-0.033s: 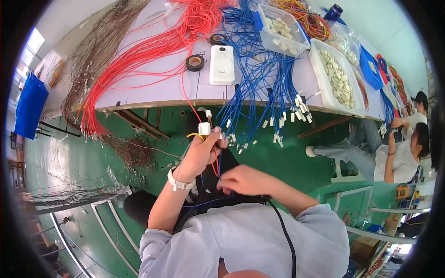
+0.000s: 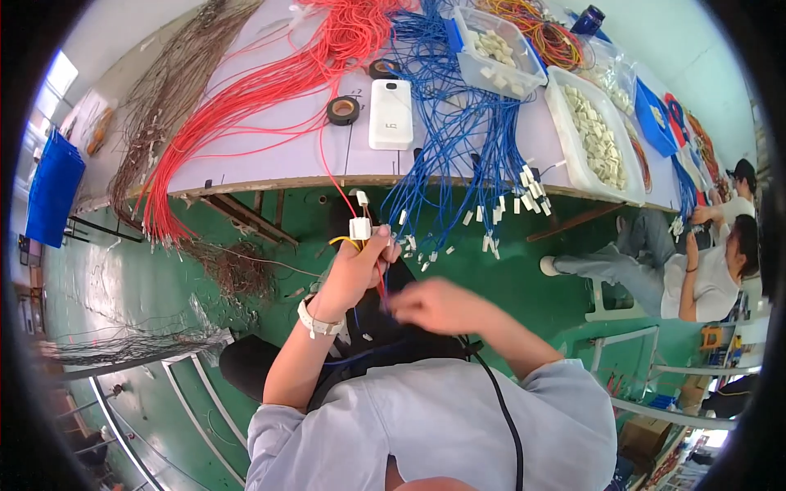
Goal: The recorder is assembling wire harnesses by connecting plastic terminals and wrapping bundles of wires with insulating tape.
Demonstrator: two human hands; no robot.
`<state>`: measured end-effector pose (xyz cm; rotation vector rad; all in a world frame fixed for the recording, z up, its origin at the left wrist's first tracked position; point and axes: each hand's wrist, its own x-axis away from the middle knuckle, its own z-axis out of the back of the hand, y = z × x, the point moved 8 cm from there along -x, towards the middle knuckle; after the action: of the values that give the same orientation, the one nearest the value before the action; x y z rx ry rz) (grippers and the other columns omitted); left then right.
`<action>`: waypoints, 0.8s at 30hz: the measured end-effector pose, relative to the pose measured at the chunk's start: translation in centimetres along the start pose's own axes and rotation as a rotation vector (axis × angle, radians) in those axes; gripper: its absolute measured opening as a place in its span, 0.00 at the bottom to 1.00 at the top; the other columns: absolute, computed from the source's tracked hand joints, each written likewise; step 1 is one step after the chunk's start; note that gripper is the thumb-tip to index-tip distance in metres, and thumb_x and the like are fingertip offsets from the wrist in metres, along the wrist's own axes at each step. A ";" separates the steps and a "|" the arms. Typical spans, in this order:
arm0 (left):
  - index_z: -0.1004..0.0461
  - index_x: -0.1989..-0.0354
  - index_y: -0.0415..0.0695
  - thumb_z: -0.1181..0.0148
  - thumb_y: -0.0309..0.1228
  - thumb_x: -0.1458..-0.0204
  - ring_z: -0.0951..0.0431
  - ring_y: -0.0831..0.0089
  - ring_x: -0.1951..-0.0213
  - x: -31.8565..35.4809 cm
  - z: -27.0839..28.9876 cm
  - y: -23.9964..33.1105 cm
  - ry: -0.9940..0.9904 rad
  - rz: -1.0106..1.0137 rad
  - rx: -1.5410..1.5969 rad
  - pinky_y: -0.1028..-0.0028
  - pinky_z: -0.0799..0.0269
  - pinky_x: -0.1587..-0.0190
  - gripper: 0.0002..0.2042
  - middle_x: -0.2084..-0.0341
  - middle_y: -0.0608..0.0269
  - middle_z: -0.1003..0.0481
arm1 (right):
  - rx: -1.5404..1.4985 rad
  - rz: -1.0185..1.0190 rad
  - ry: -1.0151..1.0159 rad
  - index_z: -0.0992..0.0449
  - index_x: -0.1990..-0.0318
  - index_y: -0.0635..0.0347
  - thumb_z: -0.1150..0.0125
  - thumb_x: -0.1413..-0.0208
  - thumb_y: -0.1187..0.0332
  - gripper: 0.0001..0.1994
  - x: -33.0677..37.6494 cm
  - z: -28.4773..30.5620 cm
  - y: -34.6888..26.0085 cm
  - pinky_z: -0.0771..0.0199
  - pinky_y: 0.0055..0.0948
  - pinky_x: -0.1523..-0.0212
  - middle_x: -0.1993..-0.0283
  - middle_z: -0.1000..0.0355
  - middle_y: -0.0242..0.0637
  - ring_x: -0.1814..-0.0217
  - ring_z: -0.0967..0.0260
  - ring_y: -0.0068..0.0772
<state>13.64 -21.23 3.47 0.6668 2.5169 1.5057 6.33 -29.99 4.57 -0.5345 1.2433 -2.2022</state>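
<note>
My left hand [image 2: 364,260] is closed round a small bundle of wires, with a white plug connector [image 2: 359,228] sticking up past the thumb. A smaller white connector [image 2: 362,199] stands just beyond it. Red, blue and yellow wires [image 2: 342,240] come out around the fingers. Just below and to the right, my right hand [image 2: 430,306] is blurred by motion. Its fingertips are pressed together on the red and blue wires [image 2: 383,288] that hang from the left hand. Where exactly they pinch is smeared.
On the table ahead lie red wires [image 2: 205,114], blue wires [image 2: 442,139] with white ends, black tape [image 2: 343,110] and a white power bank [image 2: 391,114]. Bins of white connectors [image 2: 596,135] stand to the right. People [image 2: 708,270] sit at the far right. Metal frames [image 2: 205,409] stand lower left.
My right hand has moved up a little, nearer the left hand, and its fingers have come together on the hanging wires. The left hand has barely shifted.
</note>
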 end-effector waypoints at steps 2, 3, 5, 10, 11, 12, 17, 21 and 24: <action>0.39 0.79 0.42 0.54 0.32 0.37 0.43 0.80 0.78 0.0 -0.4 -0.2 -0.043 0.074 -0.242 0.78 0.45 0.73 0.16 0.83 0.70 0.38 | -0.237 -0.085 0.271 0.23 0.58 0.60 0.47 0.41 0.64 0.11 -1.2 5.8 3.4 0.27 0.34 0.59 0.64 0.23 0.38 0.60 0.26 0.33; 0.39 0.79 0.41 0.54 0.31 0.37 0.42 0.79 0.77 -0.1 -1.3 0.0 -0.071 0.080 -0.315 0.77 0.44 0.72 0.16 0.83 0.70 0.38 | -0.734 -0.230 0.372 0.23 0.59 0.63 0.47 0.40 0.62 0.13 -1.5 7.2 6.6 0.27 0.31 0.58 0.61 0.23 0.38 0.58 0.26 0.28; 0.37 0.78 0.40 0.54 0.31 0.37 0.40 0.79 0.76 -0.4 -1.3 -1.8 -0.140 0.010 -0.265 0.75 0.43 0.72 0.15 0.82 0.70 0.37 | -0.975 -0.307 0.444 0.25 0.55 0.70 0.50 0.37 0.61 0.18 -2.9 10.5 6.7 0.27 0.30 0.50 0.58 0.24 0.43 0.55 0.24 0.32; 0.33 0.75 0.37 0.52 0.31 0.38 0.35 0.75 0.77 -0.2 -2.9 -0.7 -0.180 -0.124 -0.592 0.73 0.36 0.71 0.13 0.83 0.65 0.33 | -0.127 -0.297 0.360 0.24 0.60 0.71 0.44 0.42 0.62 0.16 -4.8 14.9 5.0 0.24 0.24 0.65 0.69 0.23 0.38 0.68 0.24 0.28; 0.31 0.74 0.36 0.50 0.31 0.39 0.32 0.73 0.77 0.1 -3.7 -0.4 -0.176 -0.098 -0.605 0.72 0.34 0.70 0.13 0.83 0.62 0.31 | -0.386 -0.249 0.469 0.24 0.61 0.70 0.44 0.42 0.63 0.15 -4.7 15.3 5.0 0.25 0.23 0.66 0.68 0.23 0.37 0.68 0.24 0.28; 0.30 0.74 0.36 0.48 0.30 0.41 0.31 0.71 0.77 0.6 -4.2 0.0 -0.174 -0.094 -0.649 0.72 0.33 0.70 0.12 0.83 0.61 0.31 | -0.645 -0.191 0.564 0.24 0.61 0.70 0.44 0.42 0.63 0.15 -5.0 15.6 5.0 0.26 0.23 0.67 0.68 0.23 0.37 0.69 0.24 0.27; 0.31 0.62 0.39 0.41 0.24 0.47 0.24 0.66 0.69 2.2 -3.3 4.4 0.077 -0.490 -0.837 0.71 0.30 0.67 0.07 0.70 0.56 0.27 | -1.316 0.027 0.822 0.29 0.53 0.68 0.50 0.38 0.64 0.14 -3.3 17.8 6.0 0.61 0.14 0.85 0.82 0.55 0.17 0.84 0.60 0.11; 0.26 0.66 0.42 0.50 0.42 0.39 0.49 0.90 0.84 3.5 3.0 5.5 0.400 -0.064 0.024 0.84 0.58 0.83 0.15 0.81 0.70 0.29 | 0.623 -0.312 0.390 0.22 0.68 0.63 0.44 0.45 0.68 0.08 1.0 12.5 1.6 0.34 0.33 0.74 0.77 0.29 0.43 0.76 0.30 0.40; 0.26 0.56 0.38 0.54 0.48 0.40 0.51 0.89 0.85 3.1 4.3 6.1 0.292 0.075 0.409 0.83 0.59 0.85 0.23 0.80 0.78 0.36 | 0.094 -0.119 0.333 0.23 0.69 0.65 0.43 0.46 0.74 0.04 0.4 7.9 -7.0 0.35 0.33 0.76 0.75 0.28 0.45 0.79 0.32 0.41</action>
<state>14.14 -13.96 6.97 0.6351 3.1006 1.1878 8.72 -32.38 14.58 -0.2135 1.2896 -2.5118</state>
